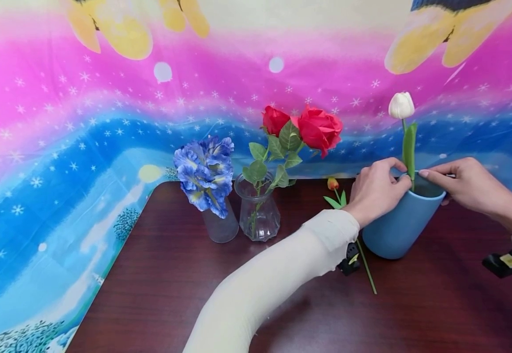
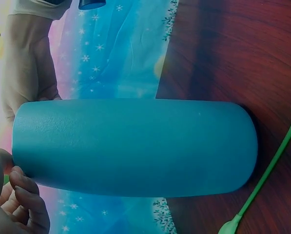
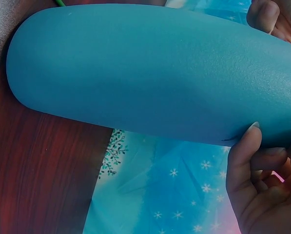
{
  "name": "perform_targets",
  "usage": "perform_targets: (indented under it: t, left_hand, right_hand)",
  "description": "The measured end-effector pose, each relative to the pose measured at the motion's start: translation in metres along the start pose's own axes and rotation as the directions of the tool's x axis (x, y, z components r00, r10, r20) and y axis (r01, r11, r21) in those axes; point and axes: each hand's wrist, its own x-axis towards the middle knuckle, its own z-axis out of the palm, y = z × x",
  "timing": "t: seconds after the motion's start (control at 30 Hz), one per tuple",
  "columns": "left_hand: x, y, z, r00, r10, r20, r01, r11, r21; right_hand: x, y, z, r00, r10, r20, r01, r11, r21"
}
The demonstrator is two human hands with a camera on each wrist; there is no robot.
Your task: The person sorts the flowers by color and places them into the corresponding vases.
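A white tulip [image 1: 401, 105] with one long green leaf stands upright in a matte blue vase [image 1: 390, 233], its lower stem hidden inside. My left hand [image 1: 377, 189] pinches the tulip between thumb and forefinger, low down at the vase's rim. On the opposite side, my right hand [image 1: 476, 184] grips that rim, thumb on top and fingers curled against the outer wall. The right wrist view shows these right-hand fingers [image 3: 245, 170] touching the blue side. Along the left wrist view's lower edge, curled left-hand fingers [image 2: 30, 197] sit by the vase's mouth.
An orange tulip [image 1: 333, 184] lies on the dark wooden table [image 1: 163, 299], partly behind my left forearm. Further left, a clear glass vase [image 1: 260, 223] holds red roses [image 1: 320, 128], beside a frosted vase [image 1: 221, 228] with blue flowers [image 1: 205, 169]. A printed cloth [image 1: 220, 59] hangs behind.
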Motion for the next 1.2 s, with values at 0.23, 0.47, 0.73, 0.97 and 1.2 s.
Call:
perform_targets:
  t: [0.23,0.47,0.73,0.97,1.2]
  left_hand:
    - [0.001,-0.001,-0.001,1.0,0.013,0.023,-0.013,1.0,-0.005]
    - [0.001,-0.002,-0.003,0.998,0.043,0.055,-0.044,0.999,0.023]
    - [-0.001,-0.008,-0.006,0.997,0.068,0.048,-0.067,0.998,-0.017]
    - [-0.002,-0.024,-0.014,0.996,0.084,0.008,-0.083,0.994,-0.073]
    - [-0.002,-0.049,-0.018,0.998,0.065,0.005,-0.064,0.991,-0.114]
  right_hand:
    - [0.0,0.0,0.0,1.0,-0.002,0.003,0.002,1.0,0.001]
    - [0.0,-0.001,-0.001,1.0,0.004,0.012,-0.004,1.0,0.002]
    - [0.0,-0.001,-0.001,1.0,0.007,0.01,-0.007,1.0,-0.005]
    - [0.002,0.001,0.001,1.0,0.002,-0.007,-0.001,1.0,0.009]
    - [0.001,0.0,0.0,1.0,0.003,-0.005,-0.003,1.0,0.015]
